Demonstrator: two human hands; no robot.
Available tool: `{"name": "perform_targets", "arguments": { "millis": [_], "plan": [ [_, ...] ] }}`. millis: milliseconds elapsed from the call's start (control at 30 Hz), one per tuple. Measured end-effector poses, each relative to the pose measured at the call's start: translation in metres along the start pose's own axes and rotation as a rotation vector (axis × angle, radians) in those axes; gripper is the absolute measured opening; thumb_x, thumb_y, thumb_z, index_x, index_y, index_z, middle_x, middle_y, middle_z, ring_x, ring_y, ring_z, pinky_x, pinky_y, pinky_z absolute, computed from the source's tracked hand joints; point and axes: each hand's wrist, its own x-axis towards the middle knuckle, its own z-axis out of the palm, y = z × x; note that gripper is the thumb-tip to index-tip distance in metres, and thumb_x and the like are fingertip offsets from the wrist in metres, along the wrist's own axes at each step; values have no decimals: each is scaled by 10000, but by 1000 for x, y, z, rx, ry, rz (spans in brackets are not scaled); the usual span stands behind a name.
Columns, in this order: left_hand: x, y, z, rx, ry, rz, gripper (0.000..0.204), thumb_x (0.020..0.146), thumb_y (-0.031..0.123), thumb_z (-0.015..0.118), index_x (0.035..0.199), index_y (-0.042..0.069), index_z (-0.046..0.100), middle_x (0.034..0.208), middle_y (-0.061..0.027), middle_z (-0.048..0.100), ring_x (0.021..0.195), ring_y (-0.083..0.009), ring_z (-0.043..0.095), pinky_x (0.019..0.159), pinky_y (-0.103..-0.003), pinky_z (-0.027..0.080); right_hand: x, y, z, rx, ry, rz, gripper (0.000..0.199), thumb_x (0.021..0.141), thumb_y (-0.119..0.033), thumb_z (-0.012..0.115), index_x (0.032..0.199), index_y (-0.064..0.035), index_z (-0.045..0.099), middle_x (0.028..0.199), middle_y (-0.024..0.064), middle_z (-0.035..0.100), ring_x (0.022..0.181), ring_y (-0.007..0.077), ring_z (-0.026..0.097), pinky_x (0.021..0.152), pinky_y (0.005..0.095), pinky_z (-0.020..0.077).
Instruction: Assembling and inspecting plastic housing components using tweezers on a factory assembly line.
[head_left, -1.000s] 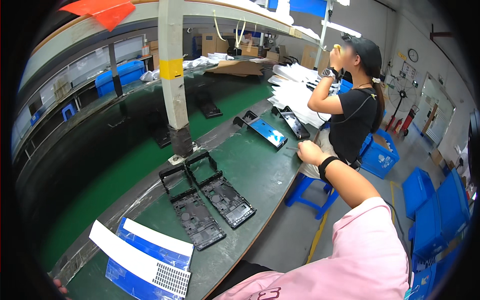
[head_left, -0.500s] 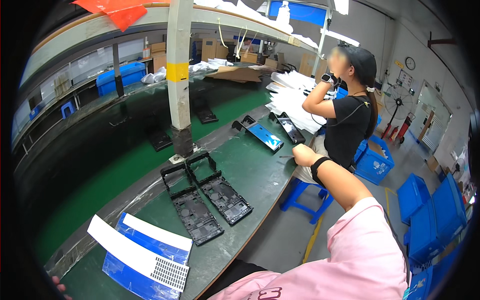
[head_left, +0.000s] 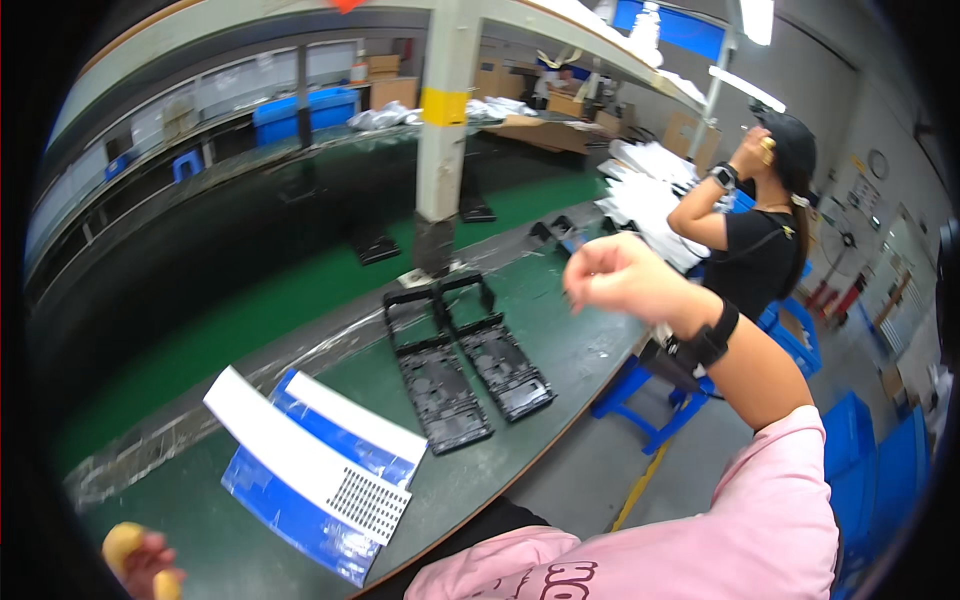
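Two black plastic trays (head_left: 465,360), rectangular w/ open frame ends, lie flat side by side, touching, on the green bench top (head_left: 560,340), just in front of the white post (head_left: 445,130). White perforated strip (head_left: 310,455) lies flat across blue sheets (head_left: 300,500), left of the trays toward the near bench edge. Small yellow object (head_left: 120,545) gripped in left hand (head_left: 150,570), well left of the trays; shape unclear.

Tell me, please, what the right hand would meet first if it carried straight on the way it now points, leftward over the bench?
The right hand is raised above the green bench. Continuing leftward, it would probably reach the pale upright post first; the two black trays lie lower, beneath that line. Depth is uncertain here.
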Motion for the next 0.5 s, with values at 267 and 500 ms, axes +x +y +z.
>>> {"name": "perform_targets", "arguments": {
  "millis": [267, 500],
  "plan": [
    [-5, -8, 78, -230, -94, 416, 547, 647, 48, 709, 1111, -13, 428, 1016, -131, 558, 873, -184, 567, 731, -281, 471, -2, -95, 197, 454, -706, -69, 90, 768, -25, 570, 831, 39, 567, 719, 18, 560, 650, 42, 493, 618, 201, 410],
    [-68, -49, 41, 45, 363, 292, 248, 649, -76, 653, 841, -4, 514, 751, -79, 568, 698, -153, 548, 638, -235, 455, -3, -94, 243, 277, -907, -21, 171, 784, -123, 578, 854, 31, 600, 669, 26, 573, 611, 58, 515, 551, 211, 406]
  ]
}}
